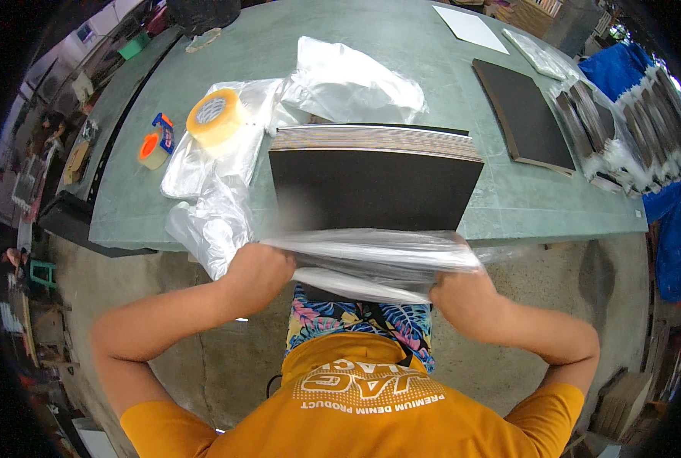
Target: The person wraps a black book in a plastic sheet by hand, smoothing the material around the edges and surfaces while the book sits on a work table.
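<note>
1. Head view: a clear plastic bag [371, 259] is held stretched at the near edge of the table [508, 206], just in front of a stack of dark flat boards [375, 179].
2. The left hand [256, 275] is clenched on the bag's left end, and the right hand [462, 298] on its right end; the fingers are curled tight around the film.
3. The stack is not yet seen inside the bag; bagging is judged barely begun, with the mouth only now brought to the boards.
4. More clear bags [340, 84], a yellow tape roll [214, 114] and an orange tape dispenser [155, 146] lie untouched on the table.
5. Wrapped bundles [623, 130] lie far right, seemingly finished.
</note>
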Tool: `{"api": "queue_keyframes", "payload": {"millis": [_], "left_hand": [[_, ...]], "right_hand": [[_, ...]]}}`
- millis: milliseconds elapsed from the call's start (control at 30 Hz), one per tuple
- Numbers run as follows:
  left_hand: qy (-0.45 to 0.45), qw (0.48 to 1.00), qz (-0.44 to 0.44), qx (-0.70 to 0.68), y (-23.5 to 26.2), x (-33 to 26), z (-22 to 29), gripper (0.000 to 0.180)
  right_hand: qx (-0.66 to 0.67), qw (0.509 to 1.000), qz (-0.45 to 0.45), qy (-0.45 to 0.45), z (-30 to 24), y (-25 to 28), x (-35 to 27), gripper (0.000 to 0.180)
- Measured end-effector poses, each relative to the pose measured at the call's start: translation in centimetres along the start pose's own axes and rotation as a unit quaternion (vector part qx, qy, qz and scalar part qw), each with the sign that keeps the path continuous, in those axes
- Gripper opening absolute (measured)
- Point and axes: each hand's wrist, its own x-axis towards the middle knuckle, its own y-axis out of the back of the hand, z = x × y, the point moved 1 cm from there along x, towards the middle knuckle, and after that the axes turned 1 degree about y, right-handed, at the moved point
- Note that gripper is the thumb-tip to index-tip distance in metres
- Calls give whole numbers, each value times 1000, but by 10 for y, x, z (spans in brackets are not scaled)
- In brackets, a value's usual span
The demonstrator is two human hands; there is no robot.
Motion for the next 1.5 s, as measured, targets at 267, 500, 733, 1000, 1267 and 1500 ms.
{"api": "queue_keyframes", "payload": {"millis": [267, 500, 733, 1000, 1267, 1500], "left_hand": [[278, 817, 303, -404, 43, -31, -10, 16], [251, 811, 487, -203, 38, 20, -37, 47], [198, 858, 455, -135, 48, -8, -21, 58], [-87, 297, 148, -939, -36, -44, -37, 39], [-263, 465, -186, -825, -26, -69, -2, 44], [-79, 525, -28, -847, -16, -65, -14, 35]], "right_hand": [[416, 534, 652, -341, 67, -18, -13, 22], [201, 730, 603, -251, 57, 0, 20, 62], [201, 726, 604, -258, 56, -13, -1, 49], [886, 246, 201, 338, 58, -111, -2, 27], [846, 486, 35, 218, -2, -45, -58, 42], [694, 709, 39, 119, 2, -8, -82, 16]]}}
